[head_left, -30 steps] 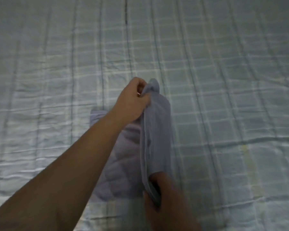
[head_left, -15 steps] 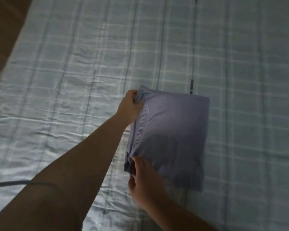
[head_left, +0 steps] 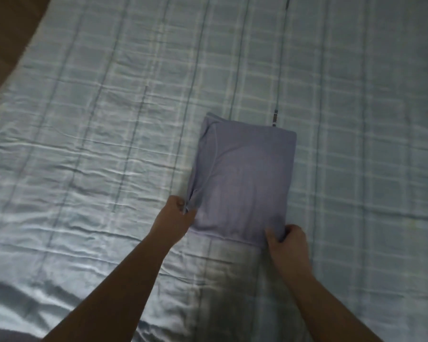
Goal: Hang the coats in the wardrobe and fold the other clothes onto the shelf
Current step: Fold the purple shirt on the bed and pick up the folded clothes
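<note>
A lavender garment (head_left: 245,178) lies folded into a flat rectangle on the bed, a little right of the middle of the view. My left hand (head_left: 177,218) pinches its near left corner. At the near right corner, my right hand (head_left: 286,239) grips the fabric with curled fingers. The wardrobe and the shelf are out of view.
A pale blue plaid bedspread (head_left: 97,144) covers the bed and fills most of the view. Brown floor (head_left: 3,40) shows past the bed's edge at the top left. A dark shape sits at the bottom left corner.
The raised half of the garment has been laid over flat to the right. My left hand came down from the far corner to the near left corner. My right hand shifted to the near right corner.
</note>
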A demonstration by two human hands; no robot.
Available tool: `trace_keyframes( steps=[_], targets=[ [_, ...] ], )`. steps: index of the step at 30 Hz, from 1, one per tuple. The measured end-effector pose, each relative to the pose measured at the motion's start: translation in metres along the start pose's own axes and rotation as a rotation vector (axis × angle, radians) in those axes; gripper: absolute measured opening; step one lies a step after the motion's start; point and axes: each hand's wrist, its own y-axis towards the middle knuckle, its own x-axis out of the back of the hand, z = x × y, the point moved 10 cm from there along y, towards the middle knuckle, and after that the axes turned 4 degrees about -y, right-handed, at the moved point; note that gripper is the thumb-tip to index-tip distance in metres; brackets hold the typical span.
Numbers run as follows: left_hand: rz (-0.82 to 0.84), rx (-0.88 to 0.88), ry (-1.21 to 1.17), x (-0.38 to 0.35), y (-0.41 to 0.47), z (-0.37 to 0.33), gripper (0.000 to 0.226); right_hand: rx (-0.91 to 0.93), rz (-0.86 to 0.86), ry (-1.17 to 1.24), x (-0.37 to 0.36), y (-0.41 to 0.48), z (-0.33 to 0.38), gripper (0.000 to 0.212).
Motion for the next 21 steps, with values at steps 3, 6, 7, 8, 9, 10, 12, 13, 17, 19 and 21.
trace_keyframes(
  steps=[3, 6, 7, 8, 9, 10, 12, 13, 17, 19, 21],
  targets=[
    [0.024, 0.000, 0.066, -0.013, -0.008, 0.005, 0.033, -0.054, 0.058, 0.065, -0.005, 0.003, -0.003, 0.027],
    [0.088, 0.018, 0.074, -0.027, -0.013, 0.004, 0.027, -0.056, 0.125, -0.008, -0.007, 0.014, -0.009, 0.017],
    [0.088, 0.044, 0.025, -0.030, -0.016, 0.006, 0.023, -0.061, 0.142, 0.011, -0.008, 0.018, -0.013, 0.020],
    [0.076, 0.059, -0.009, -0.031, -0.018, 0.007, 0.020, -0.074, 0.156, 0.060, -0.008, 0.020, -0.017, 0.021],
    [0.068, 0.082, -0.042, -0.032, -0.022, 0.008, 0.017, -0.093, 0.165, 0.108, -0.007, 0.022, -0.022, 0.021],
    [0.073, 0.106, -0.091, -0.036, -0.026, 0.008, 0.015, -0.115, 0.172, 0.147, -0.005, 0.021, -0.025, 0.021],
    [0.107, 0.189, -0.240, -0.047, -0.034, 0.012, 0.015, -0.141, 0.180, 0.278, 0.000, 0.018, -0.030, 0.020],
    [0.116, 0.223, -0.306, -0.052, -0.038, 0.013, 0.016, -0.151, 0.191, 0.397, 0.001, 0.016, -0.030, 0.019],
    [0.121, 0.212, -0.462, -0.059, -0.056, 0.007, 0.018, -0.213, 0.295, 0.753, 0.013, -0.006, -0.028, 0.015],
    [0.201, 0.195, -0.642, -0.069, -0.079, 0.004, 0.008, -0.154, 0.278, 0.690, 0.025, -0.012, -0.037, 0.015],
    [0.264, 0.192, -0.767, -0.079, -0.103, 0.014, 0.005, -0.118, 0.273, 0.586, 0.026, -0.015, -0.060, 0.018]
  ],
)
